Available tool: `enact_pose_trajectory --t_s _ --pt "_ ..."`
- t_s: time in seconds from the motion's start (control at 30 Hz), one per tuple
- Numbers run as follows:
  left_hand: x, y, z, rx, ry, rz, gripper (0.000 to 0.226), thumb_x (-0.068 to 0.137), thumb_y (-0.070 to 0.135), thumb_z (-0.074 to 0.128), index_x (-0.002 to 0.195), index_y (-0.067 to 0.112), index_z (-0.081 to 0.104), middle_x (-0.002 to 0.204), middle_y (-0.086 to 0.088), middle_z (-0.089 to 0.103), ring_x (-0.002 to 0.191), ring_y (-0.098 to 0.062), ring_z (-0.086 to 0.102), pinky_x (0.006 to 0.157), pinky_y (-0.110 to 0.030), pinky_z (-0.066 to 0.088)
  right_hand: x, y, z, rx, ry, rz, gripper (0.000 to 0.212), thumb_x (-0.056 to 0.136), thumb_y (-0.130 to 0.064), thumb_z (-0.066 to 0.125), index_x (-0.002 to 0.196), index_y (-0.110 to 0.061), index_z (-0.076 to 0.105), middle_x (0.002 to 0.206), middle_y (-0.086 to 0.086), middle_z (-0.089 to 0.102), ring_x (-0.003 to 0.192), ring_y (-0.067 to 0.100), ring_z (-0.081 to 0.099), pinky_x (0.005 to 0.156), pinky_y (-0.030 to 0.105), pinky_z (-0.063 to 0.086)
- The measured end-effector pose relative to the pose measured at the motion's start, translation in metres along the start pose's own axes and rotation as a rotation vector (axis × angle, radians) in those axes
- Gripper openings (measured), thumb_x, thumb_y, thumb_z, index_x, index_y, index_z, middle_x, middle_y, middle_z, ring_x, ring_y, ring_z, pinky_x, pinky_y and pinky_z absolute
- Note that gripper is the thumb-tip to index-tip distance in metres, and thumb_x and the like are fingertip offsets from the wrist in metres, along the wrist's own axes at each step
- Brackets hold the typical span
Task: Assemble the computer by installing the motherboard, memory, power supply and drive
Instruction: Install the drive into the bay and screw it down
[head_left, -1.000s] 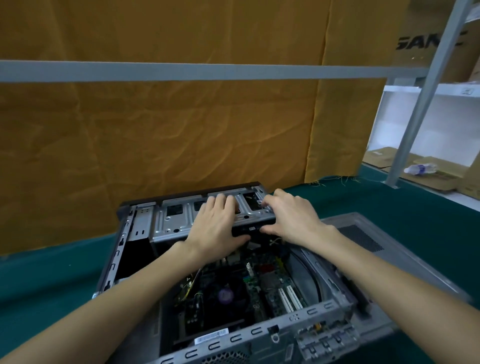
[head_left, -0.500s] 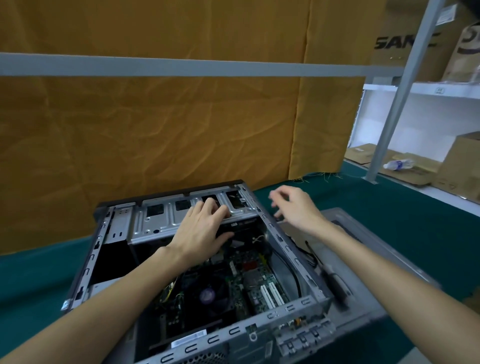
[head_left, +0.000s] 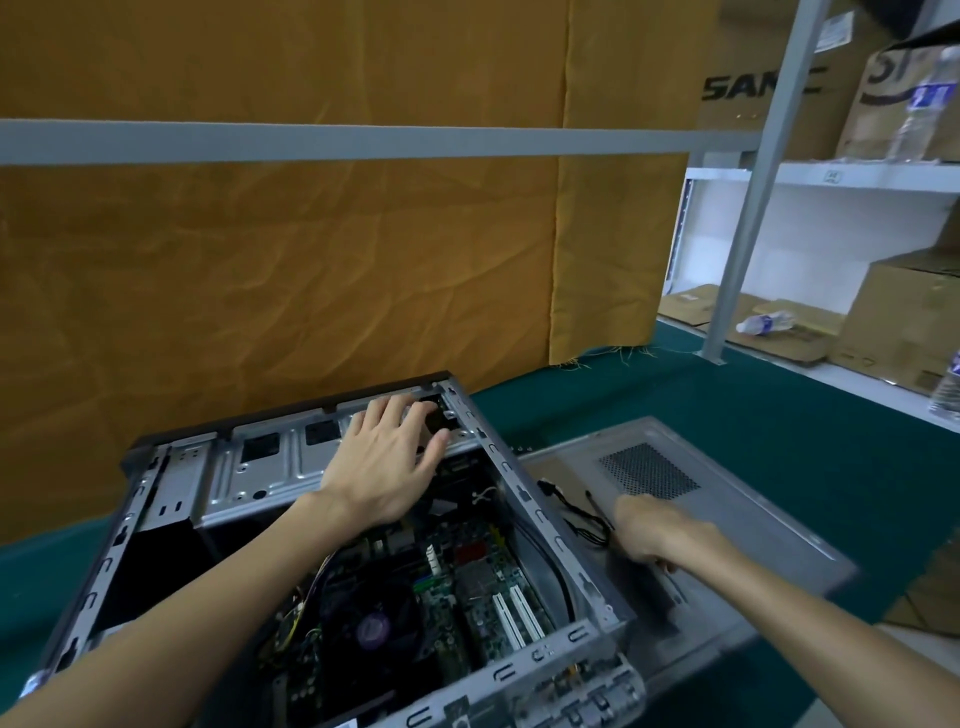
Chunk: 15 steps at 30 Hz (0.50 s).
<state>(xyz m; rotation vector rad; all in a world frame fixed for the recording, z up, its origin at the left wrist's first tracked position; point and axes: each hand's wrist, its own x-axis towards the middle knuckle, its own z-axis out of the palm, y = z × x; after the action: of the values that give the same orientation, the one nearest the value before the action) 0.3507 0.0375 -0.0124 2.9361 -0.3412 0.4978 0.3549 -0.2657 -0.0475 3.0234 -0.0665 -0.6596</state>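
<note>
From the head view, an open computer case (head_left: 332, 561) of stamped, perforated grey sheet metal lies on a green cloth table (head_left: 727, 395), with the green motherboard (head_left: 467, 587) seated flat inside it beside a round black fan (head_left: 371, 626). Your left hand (head_left: 384, 462) rests on the case's ribbed metal drive cage (head_left: 270, 467), fingers straight and spread. Just right of the case, your right hand (head_left: 652, 530), motion-blurred, curls its fingers down onto a flat grey side panel (head_left: 727, 519) with a mesh vent; I cannot tell whether it holds anything.
</note>
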Motion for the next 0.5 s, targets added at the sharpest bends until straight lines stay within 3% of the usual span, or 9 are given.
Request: enact_pose_trajectory --t_s 0.07,0.17,0.3,0.37,0.43,0.5 --pt "0.000 -0.002 0.002 -0.004 -0.030 0.005 0.076 0.097 0.068 0.008 0.154 0.024 0.033 0.154 0.000 0.039 0.142 -0.025 0.031 0.115 -0.042 0.030 0.002 0.003 -0.001 0.010 -0.003 0.014 0.026 0.091 0.008 0.049 0.111 -0.003 0.062 0.100 0.010 0.065 0.084 0.023 0.059 0.071 0.027 0.048" --pt "0.000 -0.002 0.003 0.021 -0.058 0.019 0.074 0.099 0.070 0.012 0.157 0.026 0.026 0.158 -0.001 0.034 0.146 -0.024 0.027 0.118 -0.042 0.026 0.012 0.006 -0.012 0.127 0.049 0.006 0.016 0.092 0.007 0.050 0.096 -0.009 0.052 0.089 0.007 0.056 0.075 0.019 0.059 0.059 0.025 0.047" --pt "-0.001 -0.002 0.002 0.009 -0.080 0.006 0.077 0.097 0.072 0.011 0.158 0.026 0.024 0.158 -0.001 0.033 0.146 -0.023 0.028 0.119 -0.042 0.025 0.048 -0.003 -0.034 0.523 0.164 -0.073 0.007 0.103 -0.008 0.038 0.102 -0.007 0.045 0.080 0.005 0.051 0.056 0.012 0.047 0.043 0.024 0.033" --pt "0.000 -0.002 0.002 0.003 -0.088 0.001 0.078 0.097 0.073 0.011 0.158 0.026 0.023 0.155 0.001 0.036 0.145 -0.021 0.030 0.118 -0.040 0.027 0.075 -0.017 -0.044 0.650 0.184 -0.066 0.014 0.103 -0.009 0.037 0.105 0.003 0.044 0.083 0.010 0.054 0.058 0.015 0.046 0.048 0.027 0.032" --pt "0.000 -0.001 0.003 0.003 -0.096 -0.002 0.077 0.097 0.073 0.011 0.158 0.026 0.024 0.153 0.002 0.038 0.143 -0.021 0.033 0.117 -0.040 0.028 0.096 -0.031 -0.050 0.732 0.161 -0.059 0.032 0.106 -0.014 0.039 0.126 0.010 0.040 0.095 0.014 0.057 0.067 0.017 0.052 0.053 0.030 0.035" --pt "0.000 -0.002 0.003 0.005 -0.096 -0.004 0.077 0.097 0.073 0.011 0.157 0.027 0.024 0.152 0.003 0.039 0.142 -0.020 0.034 0.116 -0.039 0.029 0.114 -0.044 -0.050 0.759 0.175 -0.082 0.045 0.107 -0.030 0.046 0.135 0.003 0.034 0.113 0.015 0.058 0.086 0.023 0.061 0.066 0.033 0.043"
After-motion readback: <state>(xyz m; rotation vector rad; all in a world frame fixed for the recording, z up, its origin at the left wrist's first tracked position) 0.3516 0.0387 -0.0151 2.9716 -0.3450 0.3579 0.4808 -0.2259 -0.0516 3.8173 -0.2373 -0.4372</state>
